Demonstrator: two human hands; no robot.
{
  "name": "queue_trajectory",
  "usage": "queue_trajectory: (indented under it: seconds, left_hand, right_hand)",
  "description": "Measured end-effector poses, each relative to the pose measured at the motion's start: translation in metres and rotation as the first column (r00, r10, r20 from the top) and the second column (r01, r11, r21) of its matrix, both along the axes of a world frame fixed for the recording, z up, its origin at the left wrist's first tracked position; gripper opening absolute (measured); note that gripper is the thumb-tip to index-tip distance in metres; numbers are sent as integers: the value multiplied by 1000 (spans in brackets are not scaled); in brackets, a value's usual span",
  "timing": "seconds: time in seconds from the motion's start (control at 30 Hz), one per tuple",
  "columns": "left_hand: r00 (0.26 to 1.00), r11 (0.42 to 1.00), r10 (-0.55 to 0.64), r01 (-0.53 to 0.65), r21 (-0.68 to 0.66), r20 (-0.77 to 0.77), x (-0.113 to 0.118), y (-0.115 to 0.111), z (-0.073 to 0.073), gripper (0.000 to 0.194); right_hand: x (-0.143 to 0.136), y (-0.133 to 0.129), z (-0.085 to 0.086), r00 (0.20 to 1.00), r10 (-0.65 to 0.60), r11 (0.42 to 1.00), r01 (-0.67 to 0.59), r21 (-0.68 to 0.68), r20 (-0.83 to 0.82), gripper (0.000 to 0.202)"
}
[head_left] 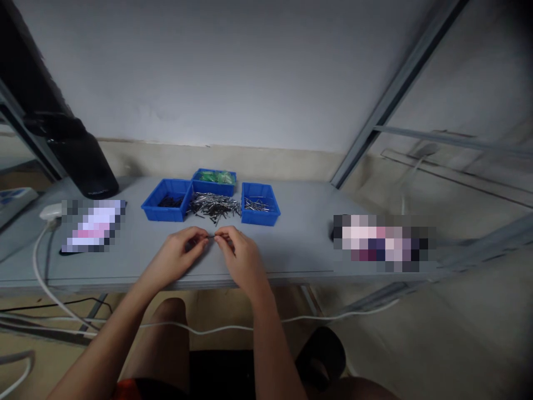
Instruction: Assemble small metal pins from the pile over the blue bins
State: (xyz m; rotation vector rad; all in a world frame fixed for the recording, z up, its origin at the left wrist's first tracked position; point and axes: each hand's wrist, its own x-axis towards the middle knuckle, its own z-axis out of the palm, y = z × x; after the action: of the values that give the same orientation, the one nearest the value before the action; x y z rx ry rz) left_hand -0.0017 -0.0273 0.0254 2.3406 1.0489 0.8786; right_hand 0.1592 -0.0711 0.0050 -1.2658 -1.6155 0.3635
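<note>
My left hand (181, 251) and my right hand (239, 253) meet just above the front part of the table, both closed in a pinch. Between their fingertips runs a small thin dark piece (211, 236), too small to name. Behind the fingers lies a loose pile of thin silvery and dark metal pieces (214, 205), like pins or screws. Left of the pile stands a blue bin (163, 215) with dark pieces inside. The blue bin (261, 219) on the right holds silvery ones. At the back, another blue bin (214, 188) contains green and clear items.
A black bottle (89, 161) stands at the left rear. Near it lies a blurred-out flat device (95, 225) beside a white plug and cable (39, 261). Another blurred-out object (381, 241) is at the right end. Metal posts (375, 130) and a wall bound the grey table (300, 244).
</note>
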Motion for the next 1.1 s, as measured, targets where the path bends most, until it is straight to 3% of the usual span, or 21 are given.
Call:
queue_trajectory:
  seconds: [0.17,0.57,0.73,1.1]
  left_hand:
    - [998,998,57,-57,20,19,0,1,0,20]
    - [999,999,12,-14,31,49,0,-1,2,20]
    - [1000,999,-14,14,35,-7,0,-1,2,20]
    - [993,999,-20,24,34,-114,0,0,-1,24]
  right_hand:
    - [-1,1,0,999,4,999,-2,-46,37,10]
    - [-1,1,3,995,-22,995,32,-98,94,11]
    - [0,3,2,997,-60,995,64,-76,54,11]
    - [-1,1,3,998,-8,995,14,-100,59,10]
